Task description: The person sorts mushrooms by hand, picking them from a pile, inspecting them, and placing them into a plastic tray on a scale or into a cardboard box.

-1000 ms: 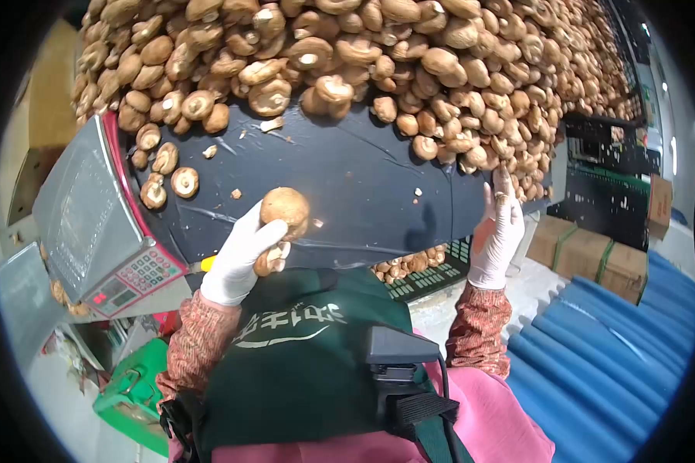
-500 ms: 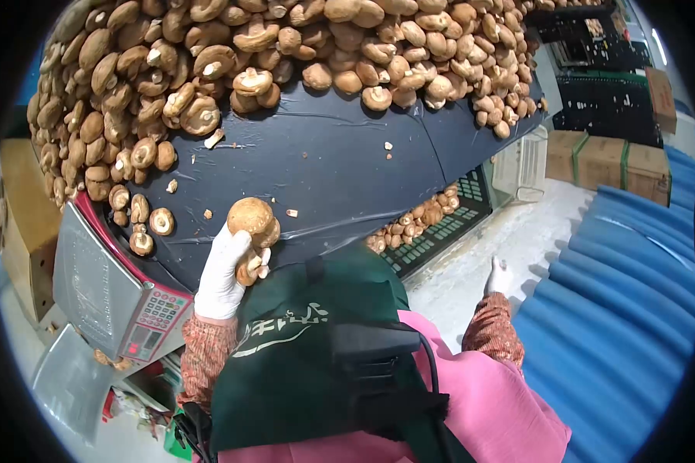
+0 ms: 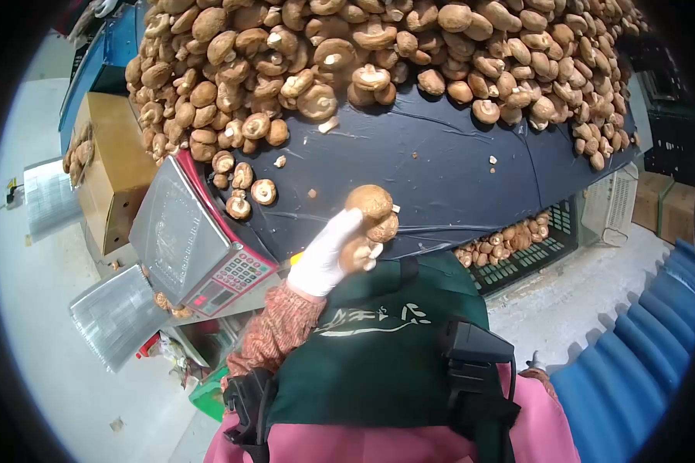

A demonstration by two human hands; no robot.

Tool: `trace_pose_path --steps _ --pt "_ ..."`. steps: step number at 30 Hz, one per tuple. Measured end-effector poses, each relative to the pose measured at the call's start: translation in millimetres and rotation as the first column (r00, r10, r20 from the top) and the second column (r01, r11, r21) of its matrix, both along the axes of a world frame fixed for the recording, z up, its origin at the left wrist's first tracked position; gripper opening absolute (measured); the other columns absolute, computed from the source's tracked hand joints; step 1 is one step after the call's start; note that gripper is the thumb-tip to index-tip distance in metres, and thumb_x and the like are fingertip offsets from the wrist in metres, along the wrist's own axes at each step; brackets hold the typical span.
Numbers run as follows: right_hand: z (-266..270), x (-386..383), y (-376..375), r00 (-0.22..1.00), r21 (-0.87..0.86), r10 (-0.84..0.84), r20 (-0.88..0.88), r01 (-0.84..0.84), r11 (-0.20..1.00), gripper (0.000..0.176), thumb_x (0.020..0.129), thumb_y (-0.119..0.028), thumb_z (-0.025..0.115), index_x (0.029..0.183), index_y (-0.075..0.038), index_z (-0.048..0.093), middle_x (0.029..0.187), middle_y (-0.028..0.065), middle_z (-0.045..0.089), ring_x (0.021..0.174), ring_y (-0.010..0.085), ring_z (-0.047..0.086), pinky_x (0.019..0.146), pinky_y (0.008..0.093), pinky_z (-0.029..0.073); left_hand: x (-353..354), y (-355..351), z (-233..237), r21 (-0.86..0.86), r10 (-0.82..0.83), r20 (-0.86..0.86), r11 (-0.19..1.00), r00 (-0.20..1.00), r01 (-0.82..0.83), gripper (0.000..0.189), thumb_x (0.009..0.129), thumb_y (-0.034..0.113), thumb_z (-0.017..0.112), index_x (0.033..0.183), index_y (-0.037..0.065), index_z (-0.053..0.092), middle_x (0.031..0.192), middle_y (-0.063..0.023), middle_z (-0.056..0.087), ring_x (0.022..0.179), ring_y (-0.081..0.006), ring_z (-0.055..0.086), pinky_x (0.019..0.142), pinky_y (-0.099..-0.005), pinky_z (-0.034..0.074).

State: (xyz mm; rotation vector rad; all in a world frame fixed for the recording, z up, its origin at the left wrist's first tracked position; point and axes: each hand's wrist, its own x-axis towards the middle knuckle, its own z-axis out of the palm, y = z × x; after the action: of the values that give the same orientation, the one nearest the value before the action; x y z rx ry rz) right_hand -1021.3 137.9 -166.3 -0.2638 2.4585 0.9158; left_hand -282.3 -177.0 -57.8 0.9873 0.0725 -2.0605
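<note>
My left hand (image 3: 328,258), in a white glove, is closed around a small bunch of shiitake mushrooms (image 3: 370,203), over the near edge of the dark table (image 3: 440,158). One broad brown cap faces up at the top of the bunch, and smaller ones sit below it. A large heap of shiitake mushrooms (image 3: 316,46) covers the far part of the table. Several loose mushrooms (image 3: 263,191) lie to the left, close to the scale. My right hand (image 3: 534,361) hangs low at my right side, small and partly hidden by the sleeve; its fingers do not show clearly.
A red and silver digital scale (image 3: 179,231) stands at the table's left end, with a cardboard box (image 3: 114,174) beyond it. Below the table's right side is a green crate (image 3: 565,224) holding mushrooms. Blue corrugated sheeting (image 3: 633,339) lies at the right.
The view has swung left, so the table and scale appear farther right. My left hand still grips the mushrooms. My right hand sits lower in view and shows less.
</note>
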Motion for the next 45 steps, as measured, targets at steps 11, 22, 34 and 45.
trace_pose_path --steps 11,22,34,45 --pt "-1 -23 -43 1.000 -0.010 0.001 0.030 -0.001 1.000 0.049 0.089 -0.029 0.070 0.133 -0.012 0.060 0.118 0.0193 0.066 0.100 0.0315 0.066 0.084 0.0477 0.056 -4 2 7 -0.101 0.064 -0.121 0.992 0.991 -0.076 0.058 0.101 0.044 0.059 0.140 0.004 0.044 0.115 -0.0090 0.061 0.075 -0.0148 0.059 0.057 -0.0278 0.052" --pt "-4 5 -112 0.955 -0.328 -0.279 0.100 0.297 0.897 0.039 0.087 -0.016 0.069 0.122 -0.004 0.056 0.098 0.0180 0.062 0.082 0.0324 0.065 0.060 0.0475 0.056 0 2 0 -0.127 0.046 -0.130 0.990 0.990 -0.063 0.064 0.102 0.054 0.051 0.143 0.007 0.040 0.121 -0.0085 0.058 0.075 -0.0134 0.057 0.058 -0.0276 0.051" --pt "47 210 -367 0.629 -0.880 0.762 -0.152 -0.438 0.185 0.035 0.098 -0.009 0.061 0.132 -0.003 0.062 0.114 0.0168 0.072 0.102 0.0267 0.070 0.093 0.0332 0.051 -4 -6 7 -0.099 -0.028 0.061 0.994 0.998 0.034 0.073 0.099 0.069 0.042 0.146 0.012 0.040 0.111 -0.0059 0.059 0.071 -0.0129 0.055 0.054 -0.0254 0.045" --pt "126 545 -404 -0.173 -0.848 0.862 0.476 0.169 0.502 0.070 0.083 -0.014 0.074 0.145 0.000 0.046 0.135 0.0242 0.060 0.124 0.0326 0.061 0.101 0.0371 0.050 2 1 14 -0.187 -0.145 0.074 0.970 0.987 0.157 0.054 0.105 0.035 0.049 0.146 0.003 0.037 0.114 -0.0095 0.062 0.072 -0.0128 0.063 0.054 -0.0224 0.048"
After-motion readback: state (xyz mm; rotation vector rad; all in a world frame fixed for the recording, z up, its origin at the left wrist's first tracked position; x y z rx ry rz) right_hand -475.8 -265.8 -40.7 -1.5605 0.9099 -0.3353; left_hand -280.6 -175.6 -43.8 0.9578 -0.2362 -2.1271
